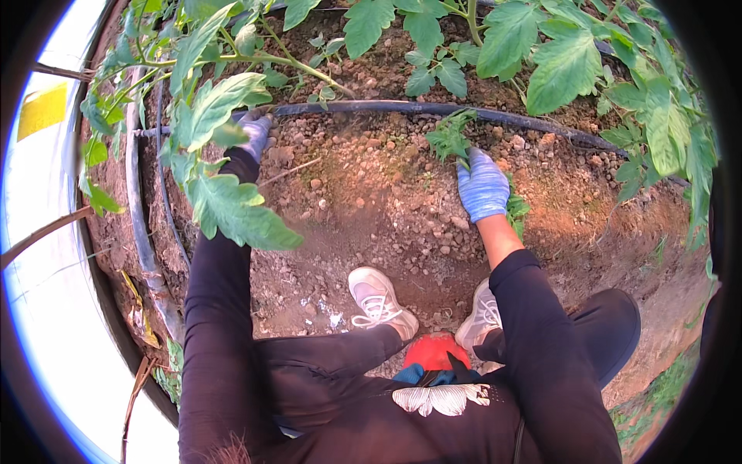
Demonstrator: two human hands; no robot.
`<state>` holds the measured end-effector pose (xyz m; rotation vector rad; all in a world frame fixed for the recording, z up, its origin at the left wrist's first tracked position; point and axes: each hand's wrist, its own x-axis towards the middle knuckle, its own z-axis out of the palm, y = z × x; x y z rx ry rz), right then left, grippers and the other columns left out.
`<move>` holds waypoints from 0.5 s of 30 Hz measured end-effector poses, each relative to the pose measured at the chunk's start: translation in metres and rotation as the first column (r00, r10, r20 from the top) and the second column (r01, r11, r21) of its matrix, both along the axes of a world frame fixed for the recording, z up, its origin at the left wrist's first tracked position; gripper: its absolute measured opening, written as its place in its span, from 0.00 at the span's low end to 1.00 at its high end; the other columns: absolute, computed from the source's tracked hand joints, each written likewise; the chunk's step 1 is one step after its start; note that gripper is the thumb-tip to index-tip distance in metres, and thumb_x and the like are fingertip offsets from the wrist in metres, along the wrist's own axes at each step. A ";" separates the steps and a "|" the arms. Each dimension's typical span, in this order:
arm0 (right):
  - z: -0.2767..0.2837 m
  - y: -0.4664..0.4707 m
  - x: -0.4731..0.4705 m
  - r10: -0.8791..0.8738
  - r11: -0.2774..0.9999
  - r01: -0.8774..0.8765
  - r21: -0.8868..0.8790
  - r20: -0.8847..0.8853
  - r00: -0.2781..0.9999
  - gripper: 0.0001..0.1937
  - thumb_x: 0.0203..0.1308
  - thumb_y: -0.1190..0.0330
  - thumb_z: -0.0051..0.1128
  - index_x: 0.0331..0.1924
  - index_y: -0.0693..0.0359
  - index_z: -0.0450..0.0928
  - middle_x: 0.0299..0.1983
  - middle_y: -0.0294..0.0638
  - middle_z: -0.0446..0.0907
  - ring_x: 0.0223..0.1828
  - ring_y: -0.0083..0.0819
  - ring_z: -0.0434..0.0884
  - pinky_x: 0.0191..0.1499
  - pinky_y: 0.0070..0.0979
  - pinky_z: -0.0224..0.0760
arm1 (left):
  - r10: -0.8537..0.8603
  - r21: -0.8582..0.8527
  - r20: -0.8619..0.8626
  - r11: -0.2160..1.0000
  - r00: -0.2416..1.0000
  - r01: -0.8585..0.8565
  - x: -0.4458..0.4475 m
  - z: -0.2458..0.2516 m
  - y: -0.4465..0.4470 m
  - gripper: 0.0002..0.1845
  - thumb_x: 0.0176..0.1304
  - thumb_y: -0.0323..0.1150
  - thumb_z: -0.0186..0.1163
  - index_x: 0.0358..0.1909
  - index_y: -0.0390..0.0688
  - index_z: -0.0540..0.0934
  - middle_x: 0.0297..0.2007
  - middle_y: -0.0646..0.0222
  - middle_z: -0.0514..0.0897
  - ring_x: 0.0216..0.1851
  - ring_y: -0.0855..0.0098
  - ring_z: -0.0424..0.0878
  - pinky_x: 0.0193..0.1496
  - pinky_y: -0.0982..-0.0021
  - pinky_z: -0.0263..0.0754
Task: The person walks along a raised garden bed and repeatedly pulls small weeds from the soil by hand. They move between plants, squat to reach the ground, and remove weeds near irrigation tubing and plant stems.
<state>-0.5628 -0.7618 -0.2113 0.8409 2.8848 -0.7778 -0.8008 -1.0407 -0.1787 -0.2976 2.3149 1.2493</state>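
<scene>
My right hand [483, 184], in a blue-grey knitted glove, grips a bunch of cut or pulled green shoots [449, 136] just above the soil. Some of the leaves stick out beyond the fingers, and more green leaves [517, 210] show beside the wrist. My left hand [255, 136], gloved alike, reaches down at the black drip irrigation hose [371, 106]. A tomato leaf [232, 203] hangs over the left forearm and hides part of it. The left fingertips are out of sight near the hose, so what they touch is hidden.
Tomato plants [565, 64] line the far side of the hose. A thicker pipe [139, 232] runs along the left, beside white sheeting [46, 325] with a yellow panel [42, 111]. A red object [436, 351] lies between my shoes [379, 298]. Dry, crumbly soil [359, 191] lies ahead.
</scene>
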 end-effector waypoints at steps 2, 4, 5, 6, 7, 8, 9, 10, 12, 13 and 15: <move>0.006 -0.003 -0.002 0.005 0.999 -0.003 -0.040 0.034 0.999 0.13 0.44 0.65 0.48 0.35 0.60 0.69 0.30 0.47 0.73 0.32 0.43 0.72 0.35 0.36 0.65 | -0.277 -0.601 -0.040 0.775 0.960 0.198 -0.026 -0.012 0.011 0.20 0.50 0.42 0.50 0.44 0.43 0.67 0.36 0.61 0.75 0.34 0.67 0.73 0.36 0.72 0.68; 0.003 -0.004 -0.001 0.001 0.999 0.000 -0.039 0.030 1.000 0.13 0.44 0.65 0.48 0.35 0.60 0.69 0.30 0.47 0.73 0.31 0.43 0.72 0.35 0.36 0.65 | -0.573 -0.901 -0.008 0.360 0.820 0.243 -0.041 -0.035 0.013 0.29 0.48 0.51 0.45 0.49 0.42 0.64 0.50 0.59 0.65 0.53 0.60 0.59 0.57 0.68 0.48; 0.002 -0.004 -0.001 0.006 0.999 -0.005 -0.041 0.025 1.000 0.13 0.43 0.65 0.48 0.35 0.60 0.69 0.30 0.47 0.73 0.31 0.44 0.72 0.35 0.36 0.65 | -0.496 -0.854 -0.138 0.498 0.858 0.151 -0.050 -0.052 0.006 0.29 0.47 0.51 0.47 0.48 0.42 0.65 0.51 0.57 0.63 0.53 0.61 0.59 0.56 0.67 0.48; 0.001 -0.003 0.001 0.001 1.000 -0.001 -0.025 0.013 1.000 0.13 0.43 0.66 0.48 0.35 0.60 0.69 0.29 0.47 0.72 0.31 0.44 0.72 0.35 0.35 0.65 | -0.504 -0.873 -0.083 0.453 0.860 0.181 -0.057 -0.055 0.013 0.28 0.47 0.50 0.48 0.47 0.42 0.66 0.51 0.55 0.63 0.53 0.61 0.59 0.56 0.67 0.49; 0.000 -0.002 0.003 -0.009 1.000 0.008 -0.022 -0.003 1.000 0.12 0.43 0.67 0.48 0.34 0.61 0.69 0.29 0.47 0.72 0.31 0.44 0.72 0.34 0.35 0.65 | -0.509 -0.889 -0.028 0.407 0.861 0.211 -0.063 -0.056 0.019 0.28 0.46 0.50 0.49 0.47 0.42 0.67 0.50 0.54 0.64 0.53 0.61 0.60 0.56 0.66 0.49; -0.003 -0.001 0.004 -0.017 1.000 0.016 -0.021 -0.020 1.000 0.12 0.42 0.67 0.48 0.34 0.61 0.69 0.29 0.48 0.72 0.31 0.45 0.72 0.34 0.35 0.65 | -0.551 -0.870 -0.115 0.458 0.826 0.184 -0.064 -0.060 0.024 0.23 0.45 0.46 0.51 0.41 0.42 0.71 0.43 0.52 0.70 0.47 0.58 0.66 0.52 0.64 0.56; -0.004 -0.002 0.004 -0.023 0.999 0.021 -0.025 -0.045 0.999 0.12 0.42 0.68 0.48 0.34 0.61 0.69 0.29 0.48 0.72 0.31 0.45 0.72 0.34 0.35 0.65 | -0.585 -0.902 -0.144 0.409 0.798 0.138 -0.070 -0.067 0.021 0.20 0.43 0.43 0.53 0.37 0.42 0.73 0.37 0.54 0.72 0.42 0.57 0.68 0.47 0.64 0.59; 0.000 -0.001 0.001 0.007 0.998 -0.008 -0.070 -0.021 1.000 0.11 0.42 0.69 0.47 0.34 0.62 0.70 0.29 0.48 0.72 0.30 0.45 0.72 0.34 0.35 0.64 | -0.619 -0.929 -0.169 0.361 0.767 0.087 -0.075 -0.073 0.018 0.16 0.42 0.41 0.54 0.32 0.42 0.74 0.32 0.55 0.74 0.37 0.57 0.71 0.42 0.64 0.63; -0.003 -0.002 0.001 0.004 0.998 -0.007 -0.063 -0.050 0.999 0.11 0.42 0.69 0.48 0.33 0.62 0.70 0.28 0.48 0.72 0.30 0.45 0.72 0.34 0.35 0.64 | -0.693 -0.925 -0.292 0.381 0.659 -0.009 -0.078 -0.079 0.015 0.10 0.39 0.37 0.56 0.22 0.42 0.76 0.22 0.57 0.76 0.27 0.57 0.73 0.33 0.62 0.67; -0.004 -0.001 0.002 0.000 0.998 -0.003 -0.057 -0.060 0.998 0.11 0.41 0.69 0.48 0.33 0.62 0.70 0.28 0.48 0.72 0.30 0.45 0.72 0.34 0.35 0.64 | -0.657 -0.904 -0.291 0.427 0.696 0.024 -0.078 -0.079 0.017 0.12 0.40 0.39 0.55 0.24 0.41 0.76 0.24 0.56 0.76 0.29 0.56 0.73 0.35 0.63 0.66; -0.004 -0.001 0.002 -0.011 0.999 0.009 -0.052 -0.048 0.999 0.12 0.41 0.69 0.48 0.33 0.62 0.70 0.28 0.49 0.72 0.30 0.45 0.72 0.34 0.35 0.64 | -0.579 -0.853 -0.284 0.516 0.765 0.074 -0.081 -0.075 0.014 0.15 0.43 0.41 0.52 0.28 0.41 0.75 0.28 0.54 0.76 0.33 0.55 0.72 0.40 0.63 0.64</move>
